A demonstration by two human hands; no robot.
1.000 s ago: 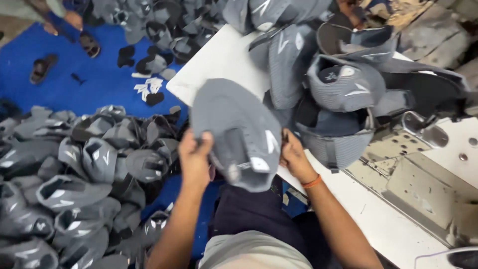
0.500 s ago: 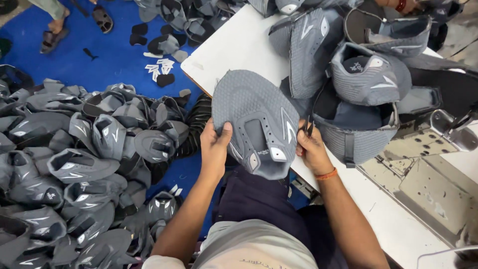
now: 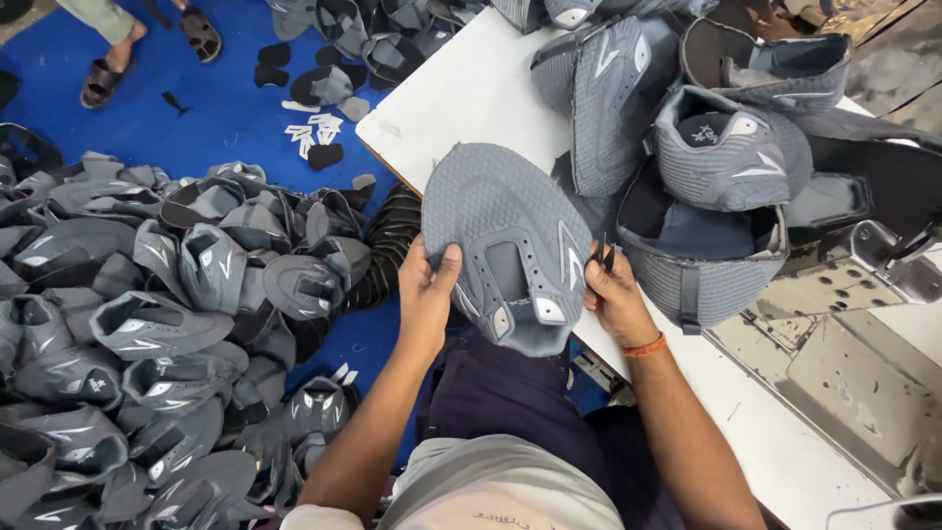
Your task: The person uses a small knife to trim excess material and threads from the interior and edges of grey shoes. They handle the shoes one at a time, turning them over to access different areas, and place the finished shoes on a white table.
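A: Where is the grey shoe upper (image 3: pixel 510 245) relative to the 2 hands?

B: Between them, held up over the near edge of the white table (image 3: pixel 471 88). The left hand (image 3: pixel 427 294) pinches its left edge, thumb on top of the mesh. The right hand (image 3: pixel 616 294) closes on its right edge, and something small and dark sits in those fingers too; I cannot tell what it is.

A: Which way does its long axis run?

B: From the near side, where the tongue and eyelets sit just above the lap, to the far side and slightly left, where the rounded toe points out over the table. It lies fairly flat, face up.

A: Which hand is nearer the middle of it?

B: The left thumb reaches further in toward the lacing panel; the right hand sits at the rim.

A: And what is around?

B: A stack of finished uppers (image 3: pixel 726 147) lies just right and far of the held piece. A big heap of grey uppers (image 3: pixel 147 334) covers the blue floor (image 3: pixel 226 98) to the left, well apart from the hands. Another person's sandalled feet (image 3: pixel 137 54) stand at the far left.
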